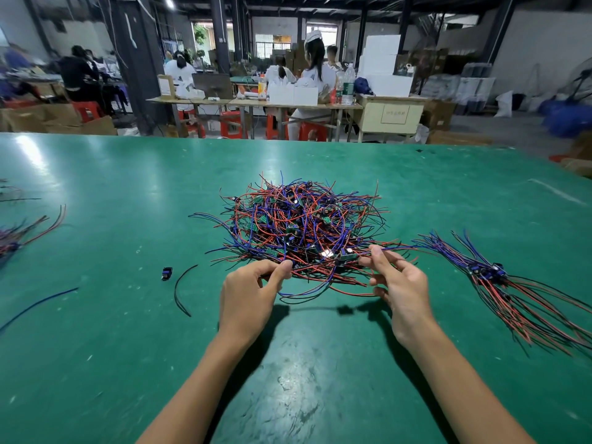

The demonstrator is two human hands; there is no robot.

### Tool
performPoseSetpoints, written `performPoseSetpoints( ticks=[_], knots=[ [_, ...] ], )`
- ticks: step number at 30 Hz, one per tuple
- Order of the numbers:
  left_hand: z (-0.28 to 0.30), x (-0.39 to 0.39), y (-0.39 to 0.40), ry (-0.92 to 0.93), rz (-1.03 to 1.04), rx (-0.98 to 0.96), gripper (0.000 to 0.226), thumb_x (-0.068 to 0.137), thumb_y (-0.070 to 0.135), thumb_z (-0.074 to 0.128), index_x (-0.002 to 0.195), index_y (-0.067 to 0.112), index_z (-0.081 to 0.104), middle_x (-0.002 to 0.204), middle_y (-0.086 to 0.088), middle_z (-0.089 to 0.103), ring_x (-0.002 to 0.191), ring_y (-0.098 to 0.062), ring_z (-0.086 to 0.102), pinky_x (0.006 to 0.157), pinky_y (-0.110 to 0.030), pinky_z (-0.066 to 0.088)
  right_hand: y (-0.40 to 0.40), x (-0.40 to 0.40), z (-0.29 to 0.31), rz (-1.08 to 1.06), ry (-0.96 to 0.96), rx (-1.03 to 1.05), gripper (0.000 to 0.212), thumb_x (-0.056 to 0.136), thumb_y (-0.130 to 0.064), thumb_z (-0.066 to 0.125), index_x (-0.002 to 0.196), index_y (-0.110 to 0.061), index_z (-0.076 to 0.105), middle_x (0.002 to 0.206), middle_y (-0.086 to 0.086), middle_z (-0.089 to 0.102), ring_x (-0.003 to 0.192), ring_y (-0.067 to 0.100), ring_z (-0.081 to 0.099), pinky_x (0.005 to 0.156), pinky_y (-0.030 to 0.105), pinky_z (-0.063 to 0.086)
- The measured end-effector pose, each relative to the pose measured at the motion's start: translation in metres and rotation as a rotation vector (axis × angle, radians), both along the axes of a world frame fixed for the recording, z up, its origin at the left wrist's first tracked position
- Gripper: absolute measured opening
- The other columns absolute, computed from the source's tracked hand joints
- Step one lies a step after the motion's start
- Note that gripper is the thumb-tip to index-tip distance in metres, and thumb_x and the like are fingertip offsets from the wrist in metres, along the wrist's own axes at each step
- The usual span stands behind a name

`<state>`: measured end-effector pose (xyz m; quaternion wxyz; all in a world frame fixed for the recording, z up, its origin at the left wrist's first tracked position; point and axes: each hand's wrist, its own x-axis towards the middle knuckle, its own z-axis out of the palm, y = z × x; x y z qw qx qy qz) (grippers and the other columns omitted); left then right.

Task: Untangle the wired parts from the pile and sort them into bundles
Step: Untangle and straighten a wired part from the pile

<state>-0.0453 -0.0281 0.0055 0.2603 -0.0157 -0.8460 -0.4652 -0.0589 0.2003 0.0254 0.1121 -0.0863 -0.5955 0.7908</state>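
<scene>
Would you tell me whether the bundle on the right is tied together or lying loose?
Lying loose: the bundle fans out on the table, with no tie visible.

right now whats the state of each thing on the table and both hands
pile: tangled, mid table
right bundle: sorted, wires aligned, right of the pile
left bundle: at the left edge, partly out of view
loose black wire: lying alone, curved
small blue part: lying alone
left hand: pinching wires at the pile's near edge
right hand: pinching a wired part, fingers curled
</scene>
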Motion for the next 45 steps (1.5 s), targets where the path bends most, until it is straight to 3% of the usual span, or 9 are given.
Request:
performPoseSetpoints(
  ticks=[13, 20, 25, 29, 32, 37, 40, 43, 45],
  knots=[
    [-0.002, -0.002, -0.001, 0.05, 0.019, 0.003, 0.04, 0.086, 0.066, 0.058, 0.064, 0.036, 0.07, 0.072, 0.02, 0.067, 0.069, 0.0, 0.055, 0.064, -0.029, 0.039, 0.001, 0.001, 0.001, -0.051, 0.011, -0.002, 0.023, 0.086, -0.035, 0.077, 0.095, -0.015, 0.072, 0.081, -0.001, 0.077, 0.051, 0.003, 0.05, 0.048, 0.014, 0.039],
    [-0.002, -0.002, 0.0, 0.056, 0.002, 0.029, 0.025, 0.082, 0.056, 0.072, 0.074, 0.033, 0.075, 0.077, 0.017, 0.07, 0.074, -0.004, 0.06, 0.068, -0.032, 0.046, 0.0, 0.004, 0.006, 0.021, -0.036, 0.01, 0.014, 0.093, -0.034, 0.07, 0.093, -0.021, 0.072, 0.091, -0.009, 0.078, 0.063, 0.002, 0.065, 0.063, 0.024, 0.041],
    [-0.001, 0.0, 0.003, 0.03, -0.071, 0.04, 0.018, 0.082, 0.047, 0.078, 0.073, 0.032, 0.074, 0.077, 0.015, 0.07, 0.068, -0.012, 0.057, 0.067, -0.038, 0.049, -0.002, 0.004, 0.009, 0.173, -0.027, -0.131, 0.011, 0.105, -0.031, 0.05, 0.096, -0.026, 0.054, 0.096, -0.002, 0.079, 0.084, 0.011, 0.075, 0.079, 0.026, 0.048],
    [0.002, 0.002, 0.003, 0.038, -0.074, 0.025, 0.027, 0.087, 0.054, 0.07, 0.072, 0.032, 0.073, 0.076, 0.016, 0.069, 0.066, -0.01, 0.057, 0.063, -0.032, 0.046, -0.004, 0.007, 0.01, 0.182, -0.015, -0.165, 0.019, 0.109, -0.027, 0.042, 0.094, -0.021, 0.053, 0.073, -0.007, 0.066, 0.072, 0.018, 0.075, 0.061, 0.027, 0.056],
    [0.002, 0.002, 0.003, 0.04, -0.054, 0.013, 0.036, 0.095, 0.054, 0.057, 0.069, 0.032, 0.071, 0.074, 0.019, 0.068, 0.065, -0.009, 0.059, 0.058, -0.026, 0.039, -0.002, 0.006, 0.014, 0.141, 0.008, -0.135, 0.021, 0.109, -0.024, 0.041, 0.103, -0.019, 0.061, 0.064, -0.006, 0.048, 0.043, 0.009, 0.046, 0.04, 0.022, 0.043],
    [0.0, 0.001, 0.0, -0.004, -0.04, 0.033, 0.033, 0.099, 0.04, 0.06, 0.069, 0.032, 0.073, 0.07, 0.017, 0.068, 0.066, -0.011, 0.06, 0.058, -0.027, 0.037, 0.025, 0.001, 0.036, 0.078, 0.019, 0.258, 0.029, 0.107, -0.023, 0.044, 0.103, -0.021, 0.072, 0.06, -0.011, 0.05, 0.036, 0.002, 0.026, 0.033, 0.012, 0.019],
    [0.0, 0.001, 0.0, -0.009, -0.036, 0.024, 0.033, 0.099, 0.038, 0.061, 0.069, 0.031, 0.072, 0.071, 0.016, 0.068, 0.067, -0.012, 0.06, 0.059, -0.028, 0.039, 0.052, -0.007, 0.059, -0.044, 0.032, 0.682, 0.03, 0.105, -0.023, 0.045, 0.097, -0.021, 0.074, 0.06, -0.009, 0.061, 0.037, 0.004, 0.035, 0.04, 0.02, 0.028],
    [0.001, 0.002, 0.002, -0.01, -0.041, 0.001, 0.033, 0.098, 0.037, 0.062, 0.068, 0.029, 0.073, 0.071, 0.014, 0.068, 0.068, -0.013, 0.06, 0.062, -0.031, 0.045, 0.084, -0.016, 0.073, -0.3, 0.03, 1.251, 0.029, 0.102, -0.031, 0.045, 0.098, -0.026, 0.072, 0.077, 0.004, 0.073, 0.07, 0.026, 0.064, 0.064, 0.031, 0.043],
    [0.002, 0.003, 0.003, -0.02, -0.042, -0.016, 0.032, 0.097, 0.036, 0.063, 0.069, 0.028, 0.073, 0.071, 0.014, 0.068, 0.069, -0.013, 0.059, 0.065, -0.032, 0.046, 0.104, -0.025, 0.074, -0.461, -0.002, 1.506, 0.03, 0.103, -0.034, 0.042, 0.104, -0.023, 0.069, 0.089, 0.018, 0.072, 0.084, 0.04, 0.066, 0.072, 0.039, 0.045]
  ],
)
